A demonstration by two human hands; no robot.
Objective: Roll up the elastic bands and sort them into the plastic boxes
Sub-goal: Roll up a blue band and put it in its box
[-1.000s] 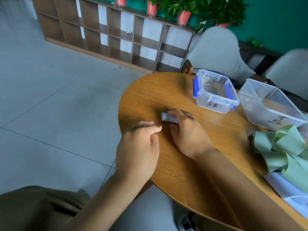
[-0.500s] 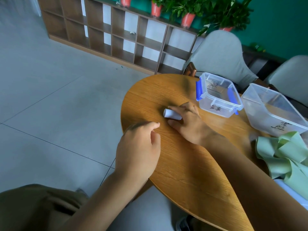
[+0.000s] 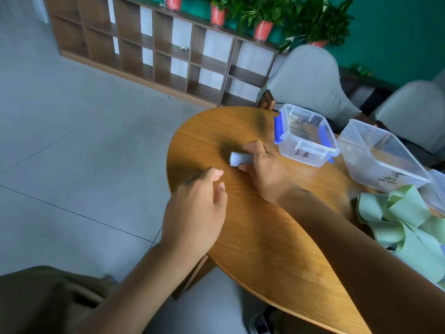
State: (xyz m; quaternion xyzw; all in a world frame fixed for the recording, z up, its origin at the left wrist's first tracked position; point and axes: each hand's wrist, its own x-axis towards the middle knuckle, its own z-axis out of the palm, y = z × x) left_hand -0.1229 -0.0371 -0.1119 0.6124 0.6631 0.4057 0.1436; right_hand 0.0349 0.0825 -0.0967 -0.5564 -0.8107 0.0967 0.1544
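Pale blue, tightly rolled elastic band (image 3: 238,158) sits in my right hand (image 3: 265,169), fingers and thumb curled round it just above the round wooden table (image 3: 265,237). My left hand (image 3: 195,208) hovers near the table's edge, fingers loosely curled, grasping nothing. Just beside my right hand stands a small clear plastic box with blue clips (image 3: 305,138), and next to it a larger clear plastic box (image 3: 380,157), both labelled in handwriting. A heap of loose green elastic bands (image 3: 404,220) lies on the table near my right forearm.
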